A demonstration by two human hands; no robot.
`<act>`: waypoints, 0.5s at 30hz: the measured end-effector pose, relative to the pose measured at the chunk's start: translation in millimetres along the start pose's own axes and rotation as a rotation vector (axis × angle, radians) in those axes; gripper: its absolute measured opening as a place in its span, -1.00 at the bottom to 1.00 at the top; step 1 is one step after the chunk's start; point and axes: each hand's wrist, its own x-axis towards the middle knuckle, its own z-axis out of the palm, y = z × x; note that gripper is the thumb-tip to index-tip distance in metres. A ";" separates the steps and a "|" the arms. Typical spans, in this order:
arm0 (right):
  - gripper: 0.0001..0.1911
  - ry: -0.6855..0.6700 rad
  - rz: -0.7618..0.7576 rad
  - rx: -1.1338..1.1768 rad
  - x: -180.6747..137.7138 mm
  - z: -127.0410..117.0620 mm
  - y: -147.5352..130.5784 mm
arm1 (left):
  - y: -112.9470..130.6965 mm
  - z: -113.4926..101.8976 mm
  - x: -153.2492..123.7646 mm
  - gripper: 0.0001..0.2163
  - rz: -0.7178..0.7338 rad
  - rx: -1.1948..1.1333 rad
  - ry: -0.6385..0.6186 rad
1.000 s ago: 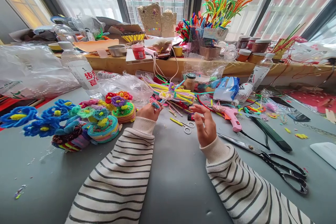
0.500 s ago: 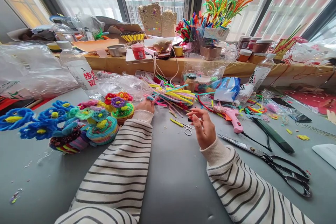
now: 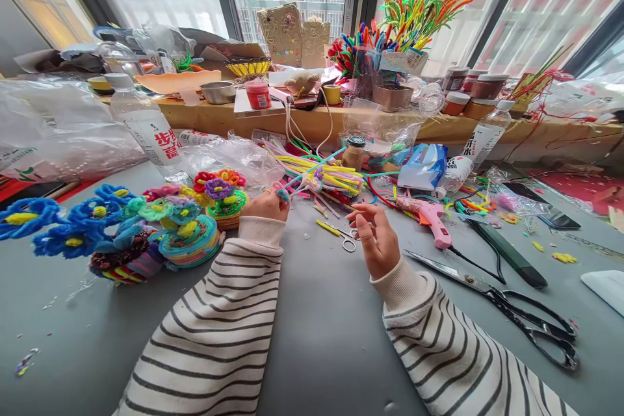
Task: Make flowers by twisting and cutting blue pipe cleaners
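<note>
Flowers (image 3: 312,181) of fuzzy wire sit at the fingertips of the left hand (image 3: 266,207), about midway across the desk (image 3: 322,338) and towards its back edge. Their long axis runs from the fingers rightward, tipping slightly to the back edge: a pink-and-blue head lies by the fingers, a white-and-purple one farther right, before a pile of coloured sticks (image 3: 347,182). Where the stems end cannot be told against that pile. The left hand is curled in a pinch on them, its fingers partly hidden. The right hand (image 3: 375,237) is half open, empty, fingers loosely bent, just beside the small scissors (image 3: 344,233).

Room for moving lies between the sleeves, a grey strip running to the desk's near side. Potted flowers (image 3: 190,247) bound it leftward; large scissors (image 3: 470,279) and a pink glue gun (image 3: 433,221) lie to the right.
</note>
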 end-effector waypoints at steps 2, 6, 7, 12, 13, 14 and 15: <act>-0.76 0.011 0.002 -0.001 -0.3 0.9 1.0 | -6.3 -1.4 2.6 -0.66 -0.026 0.035 -0.049; -0.76 0.005 0.014 -0.012 -1.1 2.3 1.4 | -13.4 -4.8 7.5 -0.67 -0.022 0.072 -0.106; -0.76 0.002 0.018 -0.016 -1.2 2.2 0.8 | -14.0 -5.5 8.4 -0.67 -0.009 0.078 -0.124; -0.77 -0.037 0.027 -0.049 -0.3 0.5 -2.3 | -16.4 -4.6 9.9 -0.72 0.157 0.038 -0.209; -0.78 -0.052 0.015 -0.070 0.1 0.5 -2.4 | -17.6 -3.6 9.6 -0.72 0.189 0.007 -0.191; -0.80 -0.073 -0.010 -0.100 0.5 1.0 -2.2 | -19.0 -2.7 9.2 -0.72 0.210 -0.026 -0.163; -0.81 -0.108 -0.050 -0.134 0.9 2.0 -1.7 | -20.4 -1.9 8.8 -0.72 0.224 -0.055 -0.133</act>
